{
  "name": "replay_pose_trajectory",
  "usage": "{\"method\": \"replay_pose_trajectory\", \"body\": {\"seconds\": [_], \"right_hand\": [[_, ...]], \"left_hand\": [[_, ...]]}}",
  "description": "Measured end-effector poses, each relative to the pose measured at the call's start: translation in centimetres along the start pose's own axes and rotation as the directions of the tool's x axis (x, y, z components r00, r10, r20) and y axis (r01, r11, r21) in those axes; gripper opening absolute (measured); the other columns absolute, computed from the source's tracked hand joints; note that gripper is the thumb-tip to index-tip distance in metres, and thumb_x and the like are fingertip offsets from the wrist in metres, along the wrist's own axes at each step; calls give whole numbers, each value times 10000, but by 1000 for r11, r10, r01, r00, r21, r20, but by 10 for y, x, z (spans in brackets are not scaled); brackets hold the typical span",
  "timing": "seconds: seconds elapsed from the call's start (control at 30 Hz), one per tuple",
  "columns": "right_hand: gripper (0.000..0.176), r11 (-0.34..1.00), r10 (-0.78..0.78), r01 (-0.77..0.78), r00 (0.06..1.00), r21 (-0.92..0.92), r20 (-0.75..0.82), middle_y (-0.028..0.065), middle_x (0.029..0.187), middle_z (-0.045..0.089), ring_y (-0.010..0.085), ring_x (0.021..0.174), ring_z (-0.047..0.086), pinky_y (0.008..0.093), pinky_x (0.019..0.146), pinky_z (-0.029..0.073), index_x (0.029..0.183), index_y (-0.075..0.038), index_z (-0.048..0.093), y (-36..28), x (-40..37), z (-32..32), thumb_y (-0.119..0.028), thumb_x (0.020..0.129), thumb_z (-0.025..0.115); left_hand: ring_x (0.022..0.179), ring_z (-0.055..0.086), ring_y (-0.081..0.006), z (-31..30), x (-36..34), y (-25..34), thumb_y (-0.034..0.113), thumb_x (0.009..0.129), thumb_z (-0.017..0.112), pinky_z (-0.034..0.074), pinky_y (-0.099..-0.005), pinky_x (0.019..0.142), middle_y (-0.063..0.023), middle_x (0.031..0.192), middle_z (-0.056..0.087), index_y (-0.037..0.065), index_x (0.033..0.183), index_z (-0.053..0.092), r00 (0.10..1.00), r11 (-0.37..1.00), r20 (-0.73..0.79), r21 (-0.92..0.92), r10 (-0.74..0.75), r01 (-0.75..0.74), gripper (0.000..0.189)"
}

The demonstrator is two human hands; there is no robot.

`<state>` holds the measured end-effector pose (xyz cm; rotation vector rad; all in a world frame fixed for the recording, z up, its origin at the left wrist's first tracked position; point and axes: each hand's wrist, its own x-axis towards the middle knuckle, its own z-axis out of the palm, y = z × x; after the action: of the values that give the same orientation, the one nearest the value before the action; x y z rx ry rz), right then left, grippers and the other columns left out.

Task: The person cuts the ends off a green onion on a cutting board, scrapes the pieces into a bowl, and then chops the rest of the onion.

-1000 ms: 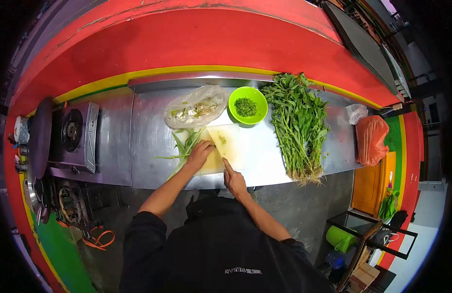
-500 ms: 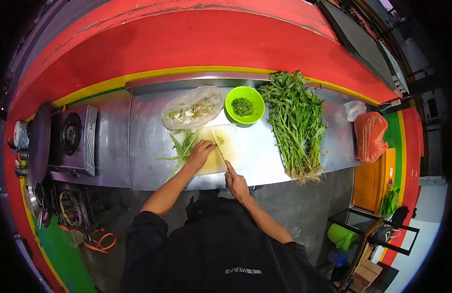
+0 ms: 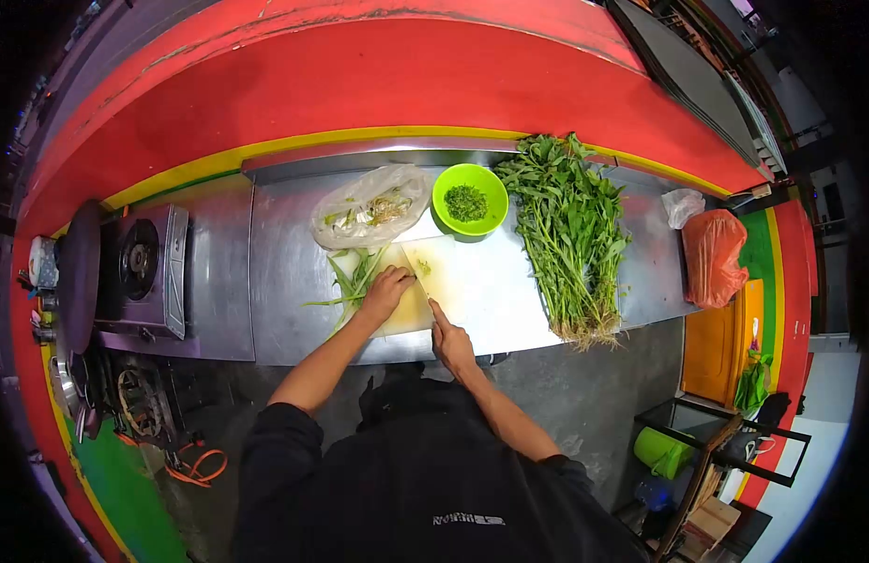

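Leafy stalks: here they are, on the left part of the cutting board (image 3: pixel 400 317), the leafy stalks (image 3: pixel 361 279) fanning out leftward from under the left hand (image 3: pixel 385 293); one long leaf points well out to the left.
Long axis: loose ends splay diagonally, some away from the body, some back towards it; how the pressed stretch lies can't be told, fingers cover it.
Nearer hand: the left, no contest, right on top of them, fingers curled and pinning them down. The right hand (image 3: pixel 455 349) sits lower and to the right, with the blade between it and the stalks.
Knife: gripped by the handle in the right hand, the knife (image 3: pixel 422 283) points away from the body, tilting slightly left, its blade just beside the left fingertips and crosswise to the leftward spread.
Bowl: beyond the board, a lime-green bowl (image 3: pixel 497 218) with finely chopped greens (image 3: pixel 466 202) inside.
Rooted bunch: over to the right on the desk (image 3: pixel 214 310), the rooted bunch (image 3: pixel 572 235) runs lengthwise away from the body, roots at the near edge, leafy tops far; the right hand is closer to this one, but well apart.
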<state>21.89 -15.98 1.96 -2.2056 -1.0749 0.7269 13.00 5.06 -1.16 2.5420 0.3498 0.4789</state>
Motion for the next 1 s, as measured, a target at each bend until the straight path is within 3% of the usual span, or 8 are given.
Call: {"method": "replay_pose_trajectory", "body": {"seconds": [0.2,0.43,0.57,0.67,0.77,0.83,1.0], "right_hand": [[550,996,23,-23,1000,81,-2,306,734,647,491,670,655,559,653,489,1549,-211,414,-5,-8,-5,-171,1013,527],[538,988,49,-55,998,146,45,220,665,636,371,583,657,492,618,505,1567,-226,394,-1,-14,-5,-172,1043,503],[536,984,54,-66,996,166,75,216,664,634,370,581,656,483,609,503,1568,-224,389,0,-14,-5,-164,1047,495],[532,993,-16,14,1000,115,16,224,668,637,373,582,658,477,608,503,1565,-221,389,6,-12,-2,-154,1047,494],[544,997,7,-11,999,81,54,257,698,649,425,610,661,509,618,499,1558,-219,389,8,-8,-3,-145,1033,512],[559,999,-45,45,999,16,-5,286,724,651,480,651,652,544,628,486,1553,-221,391,7,-4,-1,-136,1018,526],[567,997,-37,39,999,72,-28,297,721,637,488,654,643,556,627,476,1554,-224,390,1,2,0,-130,1012,525]], "left_hand": [[1009,608,-297,-1,-2,2,84,846,585,516,-415,876,-92,1062,659,23,1059,728,1000,1000,-22,1,-11,11,264],[1002,632,-295,-4,0,4,55,806,620,529,-391,897,-108,1075,697,22,1065,758,999,1000,-23,9,-26,26,296],[1000,633,-296,-7,0,6,49,806,611,530,-396,899,-108,1076,702,21,1063,756,999,999,-2,-1,-50,50,296],[1006,634,-295,-4,-1,2,47,806,608,530,-397,905,-105,1088,708,23,1060,757,998,998,5,1,-57,57,296],[1015,633,-292,-3,-1,0,46,805,606,528,-394,914,-102,1102,711,28,1059,758,999,999,12,0,-50,50,296],[1019,633,-292,-3,-1,0,45,805,606,527,-392,919,-100,1109,711,32,1058,759,999,999,15,7,-46,46,296],[1006,629,-275,-2,-2,0,66,816,607,535,-392,875,-88,1084,702,25,1046,750,1000,1000,-4,17,-21,21,273]]}}
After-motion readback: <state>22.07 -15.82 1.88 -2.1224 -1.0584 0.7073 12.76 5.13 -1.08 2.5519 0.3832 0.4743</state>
